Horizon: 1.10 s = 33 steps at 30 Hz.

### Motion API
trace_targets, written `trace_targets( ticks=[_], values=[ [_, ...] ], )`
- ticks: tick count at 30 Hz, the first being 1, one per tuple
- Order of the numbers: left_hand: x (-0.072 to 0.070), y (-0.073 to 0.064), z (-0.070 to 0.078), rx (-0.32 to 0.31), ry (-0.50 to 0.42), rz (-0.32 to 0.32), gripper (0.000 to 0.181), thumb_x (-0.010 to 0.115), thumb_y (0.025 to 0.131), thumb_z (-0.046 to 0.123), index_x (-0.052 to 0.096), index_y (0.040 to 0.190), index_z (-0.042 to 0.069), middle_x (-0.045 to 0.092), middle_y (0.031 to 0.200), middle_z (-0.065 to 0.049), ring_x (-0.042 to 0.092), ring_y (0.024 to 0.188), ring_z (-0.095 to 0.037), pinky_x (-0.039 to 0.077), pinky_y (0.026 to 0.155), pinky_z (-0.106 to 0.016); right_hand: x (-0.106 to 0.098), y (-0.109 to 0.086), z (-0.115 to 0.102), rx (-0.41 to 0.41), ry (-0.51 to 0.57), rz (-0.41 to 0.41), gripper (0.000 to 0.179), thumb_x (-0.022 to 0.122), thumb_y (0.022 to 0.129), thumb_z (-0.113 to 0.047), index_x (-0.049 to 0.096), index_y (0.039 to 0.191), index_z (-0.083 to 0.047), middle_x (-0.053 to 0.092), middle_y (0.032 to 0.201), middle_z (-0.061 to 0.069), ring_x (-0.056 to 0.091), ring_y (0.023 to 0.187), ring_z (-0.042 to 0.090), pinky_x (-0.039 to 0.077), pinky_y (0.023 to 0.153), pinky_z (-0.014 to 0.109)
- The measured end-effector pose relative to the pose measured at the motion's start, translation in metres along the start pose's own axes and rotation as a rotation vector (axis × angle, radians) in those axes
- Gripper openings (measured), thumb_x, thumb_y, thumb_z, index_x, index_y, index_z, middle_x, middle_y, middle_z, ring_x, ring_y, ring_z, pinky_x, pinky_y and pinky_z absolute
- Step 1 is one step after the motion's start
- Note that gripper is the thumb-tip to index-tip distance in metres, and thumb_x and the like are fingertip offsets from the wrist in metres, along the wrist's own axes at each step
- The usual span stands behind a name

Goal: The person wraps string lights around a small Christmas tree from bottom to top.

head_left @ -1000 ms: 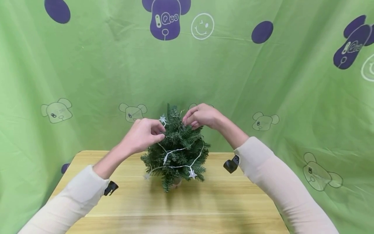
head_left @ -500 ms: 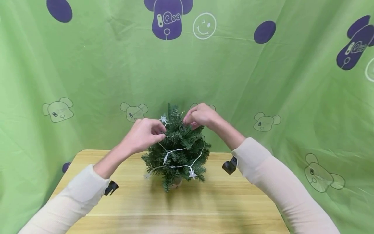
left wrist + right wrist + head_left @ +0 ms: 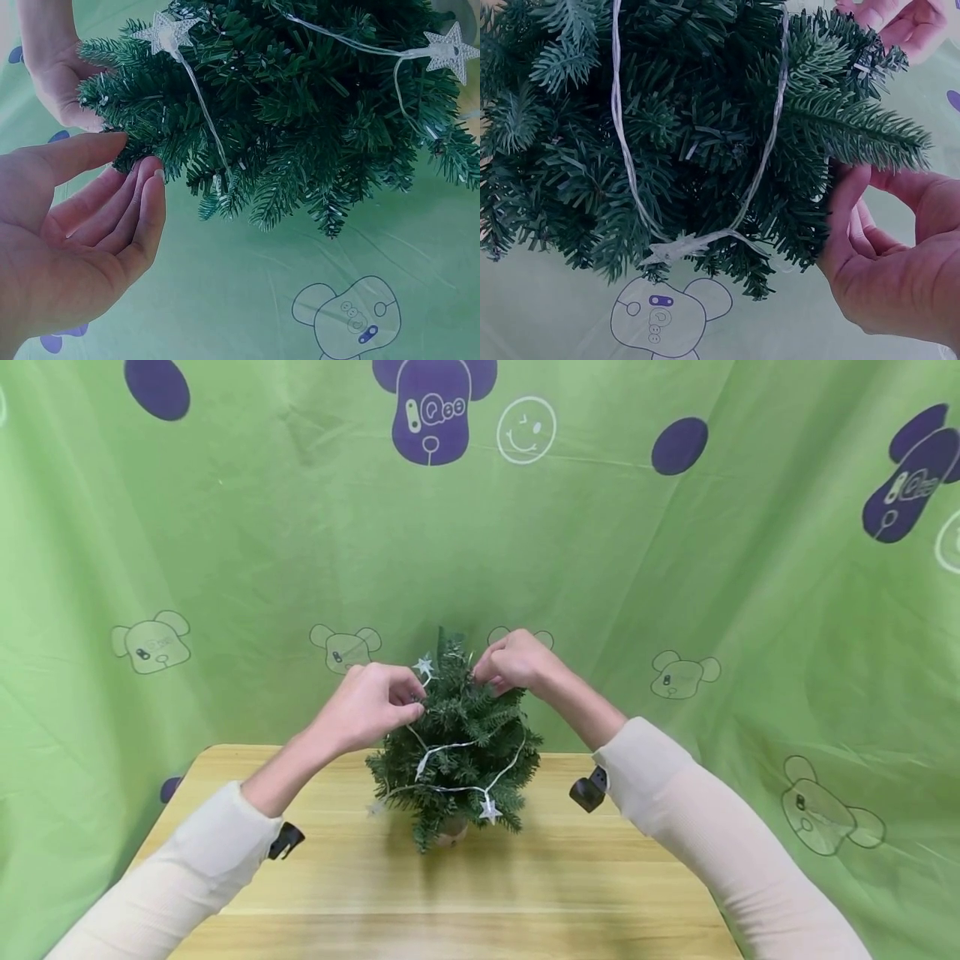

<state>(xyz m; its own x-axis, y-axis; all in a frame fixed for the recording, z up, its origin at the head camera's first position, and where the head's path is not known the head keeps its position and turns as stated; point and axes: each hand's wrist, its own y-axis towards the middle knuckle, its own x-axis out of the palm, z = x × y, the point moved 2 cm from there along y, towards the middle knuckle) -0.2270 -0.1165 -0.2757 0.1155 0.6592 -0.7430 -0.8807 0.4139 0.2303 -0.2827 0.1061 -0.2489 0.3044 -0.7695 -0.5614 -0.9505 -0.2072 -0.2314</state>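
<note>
A small artificial Christmas tree (image 3: 450, 760) stands upright on the table, wrapped in a string of star lights. My left hand (image 3: 375, 702) is at its upper left side; thumb and curled fingers pinch a branch tip (image 3: 139, 154) in the left wrist view. Close above those fingers is a clear star light (image 3: 423, 666). Up on the tree's right, my right hand (image 3: 517, 660) pinches among the branches, its fingertips partly hidden by needles in the right wrist view. The light cord (image 3: 442, 788) loops across the front, with another star (image 3: 489, 811) low on the right.
The tree's base (image 3: 452, 833) rests on a light wooden table (image 3: 337, 893). A green curtain (image 3: 300, 527) with cartoon prints hangs behind and at both sides. Black wrist cameras (image 3: 588, 788) stick out under the sleeves.
The tree's top has tilted slightly to the right and its lower front slightly to the left. Both hands stay at nearly the same places on it.
</note>
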Motion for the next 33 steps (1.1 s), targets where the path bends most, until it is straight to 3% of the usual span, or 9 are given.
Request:
trace_targets(
  ticks=[7, 15, 27, 33],
  values=[
    [-0.0010, -0.0002, 0.0004, 0.011, 0.001, 0.006, 0.018, 0.074, 0.089, 0.013, 0.074, 0.106, 0.007, 0.077, 0.093, -0.007, 0.071, 0.082, -0.018, 0.061, 0.076, -0.035, 0.0021, -0.0009, 0.0001, -0.001, 0.004, 0.024, 0.018, 0.068, 0.089, -0.003, 0.073, 0.105, 0.002, 0.070, 0.121, 0.015, 0.067, 0.097, 0.026, 0.062, 0.085, 0.032],
    [-0.0008, -0.0003, 0.0002, 0.013, -0.005, 0.003, 0.019, 0.074, 0.089, 0.012, 0.074, 0.106, 0.006, 0.077, 0.092, -0.007, 0.071, 0.082, -0.018, 0.061, 0.076, -0.035, 0.0016, -0.0010, -0.0014, 0.001, -0.026, 0.047, 0.020, 0.068, 0.089, -0.004, 0.074, 0.107, 0.002, 0.069, 0.113, 0.013, 0.068, 0.084, 0.021, 0.062, 0.084, 0.033],
    [0.0006, -0.0020, 0.0022, 0.007, -0.006, -0.010, 0.020, 0.075, 0.089, 0.013, 0.074, 0.108, 0.006, 0.076, 0.094, -0.006, 0.071, 0.083, -0.017, 0.061, 0.077, -0.033, 0.0015, -0.0005, 0.0021, 0.017, -0.028, 0.005, 0.023, 0.066, 0.090, -0.004, 0.072, 0.111, 0.004, 0.066, 0.130, 0.015, 0.064, 0.096, 0.024, 0.062, 0.084, 0.030],
    [0.0001, -0.0024, 0.0026, 0.016, -0.007, -0.012, 0.020, 0.074, 0.090, 0.013, 0.074, 0.108, 0.005, 0.077, 0.094, -0.007, 0.071, 0.083, -0.018, 0.061, 0.077, -0.034, 0.0005, -0.0035, 0.0031, -0.017, -0.076, -0.041, 0.017, 0.064, 0.093, -0.004, 0.072, 0.108, 0.001, 0.067, 0.128, 0.013, 0.067, 0.086, 0.020, 0.059, 0.092, 0.036]
  ],
)
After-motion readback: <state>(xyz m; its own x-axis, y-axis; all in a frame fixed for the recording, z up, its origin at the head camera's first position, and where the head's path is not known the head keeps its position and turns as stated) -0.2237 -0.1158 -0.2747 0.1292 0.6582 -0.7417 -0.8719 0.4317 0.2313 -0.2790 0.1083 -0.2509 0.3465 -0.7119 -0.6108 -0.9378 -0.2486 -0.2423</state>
